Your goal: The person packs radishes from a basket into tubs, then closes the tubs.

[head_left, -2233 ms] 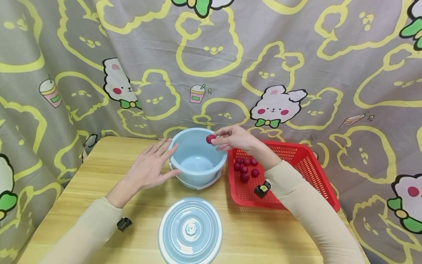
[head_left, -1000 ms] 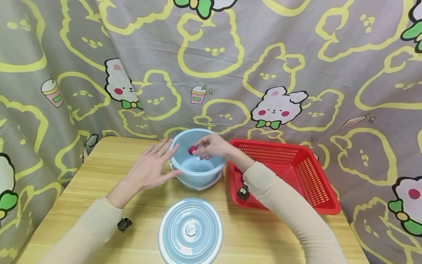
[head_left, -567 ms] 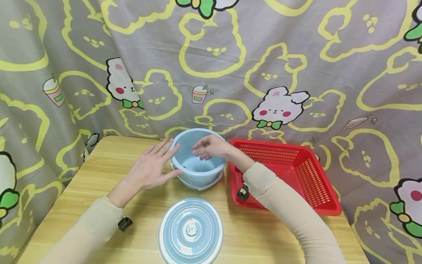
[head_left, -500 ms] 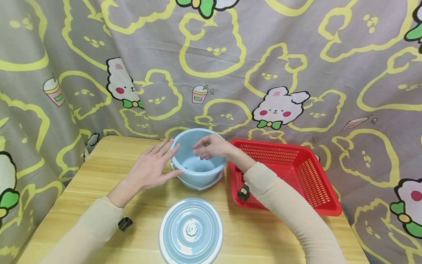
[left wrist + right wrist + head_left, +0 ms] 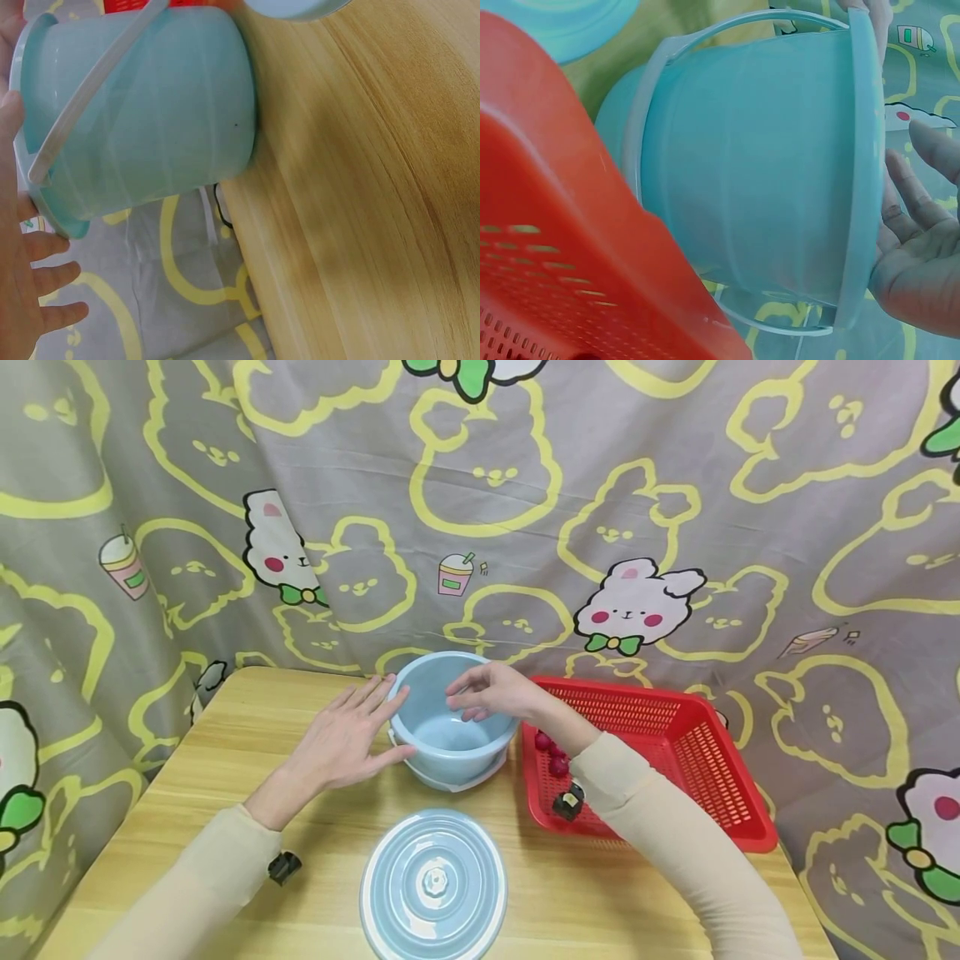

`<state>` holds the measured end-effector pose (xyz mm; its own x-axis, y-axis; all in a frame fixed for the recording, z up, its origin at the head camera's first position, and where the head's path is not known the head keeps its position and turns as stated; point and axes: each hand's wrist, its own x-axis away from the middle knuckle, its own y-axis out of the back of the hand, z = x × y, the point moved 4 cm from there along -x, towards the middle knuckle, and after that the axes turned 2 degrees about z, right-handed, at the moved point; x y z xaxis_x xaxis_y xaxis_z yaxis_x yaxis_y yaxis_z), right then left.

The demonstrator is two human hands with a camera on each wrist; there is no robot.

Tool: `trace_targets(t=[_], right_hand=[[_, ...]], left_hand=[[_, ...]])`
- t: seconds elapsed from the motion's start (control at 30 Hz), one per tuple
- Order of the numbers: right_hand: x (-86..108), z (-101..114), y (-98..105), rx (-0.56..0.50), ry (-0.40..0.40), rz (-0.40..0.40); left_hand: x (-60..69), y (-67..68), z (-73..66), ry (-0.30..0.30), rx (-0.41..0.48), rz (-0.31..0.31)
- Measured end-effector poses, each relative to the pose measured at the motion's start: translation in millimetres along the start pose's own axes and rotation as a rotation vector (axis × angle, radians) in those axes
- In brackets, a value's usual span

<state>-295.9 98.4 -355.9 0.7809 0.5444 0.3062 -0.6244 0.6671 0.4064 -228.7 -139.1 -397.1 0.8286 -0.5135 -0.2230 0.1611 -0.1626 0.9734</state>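
A light blue bucket (image 5: 450,768) stands at the table's far side. The left hand (image 5: 345,739) rests with spread fingers against its left rim; in the left wrist view the left hand (image 5: 30,277) touches the rim with fingers apart. Over the bucket's right rim hangs the right hand (image 5: 498,693), fingers loosely bent, holding nothing; the right wrist view shows the right hand (image 5: 922,232) beside the bucket (image 5: 757,165) with its fingers apart. Several dark red balls (image 5: 558,766) lie at the left of the red basket (image 5: 738,777), partly covered by the right arm.
A round blue lid (image 5: 433,883) lies in front of the bucket on the wooden table (image 5: 300,910). The basket stands close to the bucket's right side. A patterned grey curtain (image 5: 337,468) hangs behind the table's far edge.
The right hand carried a red ball from the basket's side over the bucket and let go of it. It has since shifted slightly right, uncovering some balls. The left hand stays against the rim.
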Motion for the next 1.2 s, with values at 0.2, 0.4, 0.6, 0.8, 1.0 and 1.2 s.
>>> trace_targets(t=[0.2, 0.4, 0.6, 0.8, 1.0, 1.2], right_hand=[[9.3, 1, 6, -0.012, 0.008, 0.002], [22.7, 3, 15, -0.035, 0.014, -0.021], [38.5, 1, 28, -0.028, 0.036, -0.061], [55.0, -3, 42, -0.026, 0.03, -0.098], [67.8, -16, 59, 0.003, 0.002, -0.136], [78.1, -31, 76, 0.035, -0.018, -0.173]], left_hand=[[-0.1, 0.6, 0.1, 0.001, 0.005, 0.002], [0.2, 0.8, 0.7, 0.004, 0.009, 0.005], [0.4, 0.8, 0.5, -0.002, 0.006, 0.001], [0.4, 0.9, 0.3, -0.002, 0.006, -0.008], [0.1, 1.2, -0.2, -0.003, 0.003, -0.01], [0.0, 0.6, -0.2, 0.002, 0.004, -0.004]])
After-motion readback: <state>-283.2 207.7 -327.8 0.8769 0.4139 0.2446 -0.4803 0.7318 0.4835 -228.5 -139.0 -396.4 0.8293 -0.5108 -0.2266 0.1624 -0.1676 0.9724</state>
